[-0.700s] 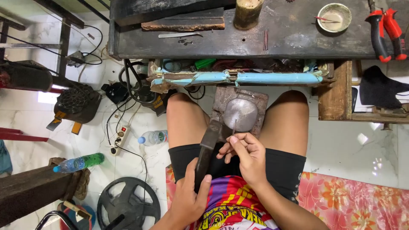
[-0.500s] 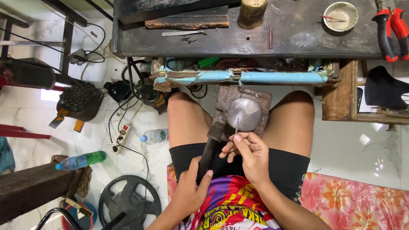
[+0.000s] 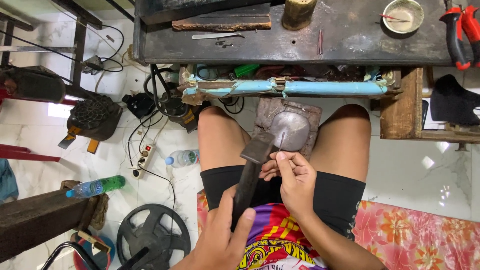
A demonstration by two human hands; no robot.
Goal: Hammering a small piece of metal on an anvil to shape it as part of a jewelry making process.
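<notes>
Our left hand (image 3: 220, 240) grips a dark hammer (image 3: 250, 172) by its handle. Our right hand (image 3: 295, 182) pinches a thin metal pin (image 3: 281, 141) upright on the round anvil (image 3: 289, 131).

A small home workshop is being shown: a scorched dark table (image 3: 350, 35) is being crowded with pliers (image 3: 460, 30) and a dish (image 3: 403, 16), while cables, a power strip (image 3: 142, 157) and bottles are being left lying on the marble floor (image 3: 425, 170).

The dark counter (image 3: 350, 40) carries a wood slab (image 3: 222, 22), a jar (image 3: 298, 12), a bowl (image 3: 403, 15) and red pliers (image 3: 462, 32).
</notes>
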